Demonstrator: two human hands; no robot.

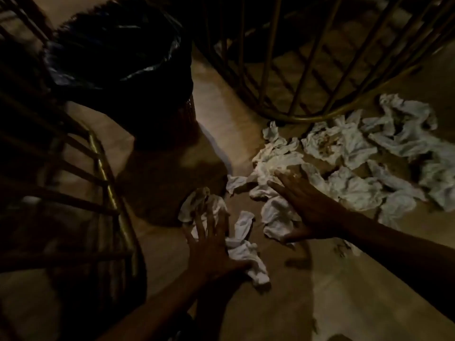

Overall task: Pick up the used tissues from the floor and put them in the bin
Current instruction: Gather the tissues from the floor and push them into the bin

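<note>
Several crumpled white tissues (344, 153) lie scattered on the tan floor, some stained brown, spreading from the centre to the right edge. My left hand (209, 244) is spread flat, fingers apart, over a small cluster of tissues (243, 252) near the centre. Further right, my right hand (307, 205) reaches out with fingers apart, resting on the near edge of the big pile. Neither hand holds anything. The bin (123, 57), dark with a black plastic liner, stands at the upper left, a short way beyond my left hand.
A gold wire-frame furniture base (295, 94) stands at the top right, its ring touching the far tissues. Another dark slatted frame with a brass rim (103, 168) curves along the left. The scene is dim, with bare floor (320, 303) in the foreground.
</note>
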